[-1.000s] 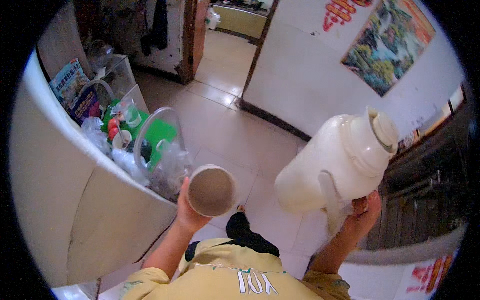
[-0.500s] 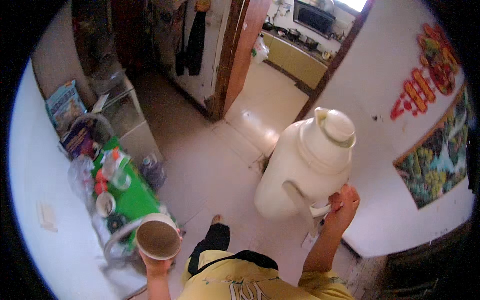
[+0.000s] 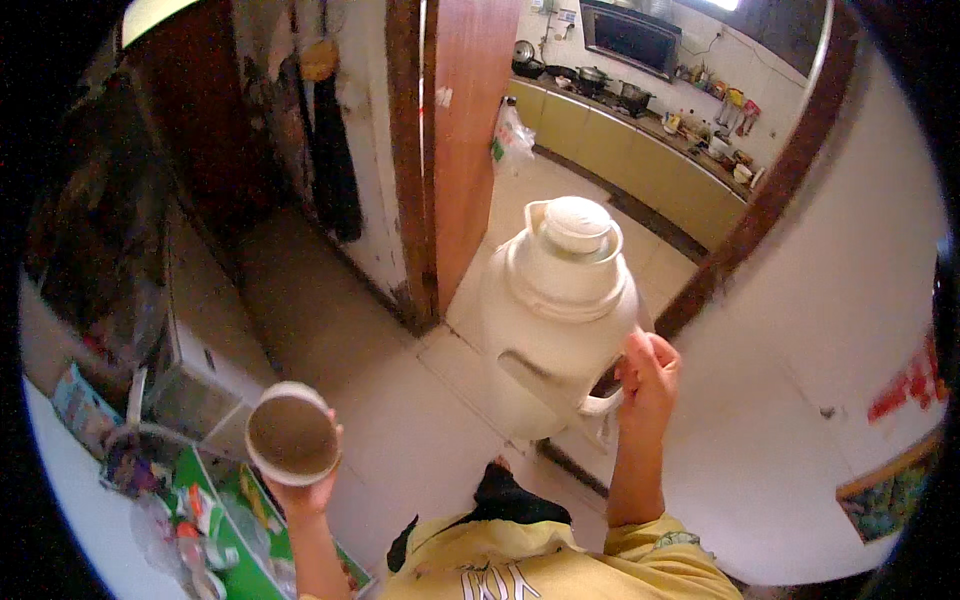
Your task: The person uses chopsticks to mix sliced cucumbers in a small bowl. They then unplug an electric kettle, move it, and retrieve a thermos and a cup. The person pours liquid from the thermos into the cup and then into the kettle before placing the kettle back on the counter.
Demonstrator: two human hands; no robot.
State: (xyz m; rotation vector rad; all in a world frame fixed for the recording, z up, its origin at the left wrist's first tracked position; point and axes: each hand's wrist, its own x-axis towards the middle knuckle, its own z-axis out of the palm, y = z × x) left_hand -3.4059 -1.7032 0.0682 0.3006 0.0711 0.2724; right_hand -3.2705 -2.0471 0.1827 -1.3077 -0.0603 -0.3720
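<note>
My right hand point(image 3: 648, 372) is closed round the side handle of a large cream thermos jug point(image 3: 545, 340), carried in front of me above the floor. Its round lid point(image 3: 577, 222) sits in place beside the spout, and the jug leans only slightly. On the other side, my left hand point(image 3: 312, 492) grips a pale round cup point(image 3: 330, 468) from beneath and the side. The cup's mouth faces me, and its dim inside shows no contents that I can make out. A wide gap separates cup and jug.
Ahead, a doorway with a reddish-brown door point(image 3: 462, 130) opens on a kitchen with a long yellow-fronted counter point(image 3: 600, 140). A green-topped table point(image 3: 240, 575) full of clutter stands at lower left, near a pale cabinet point(image 3: 215, 385). A white wall point(image 3: 790, 350) runs along my right.
The view has swung right and closer to the kitchen doorway. The jug stands more upright and further left in view; the cup appears higher. Both hands keep their hold.
</note>
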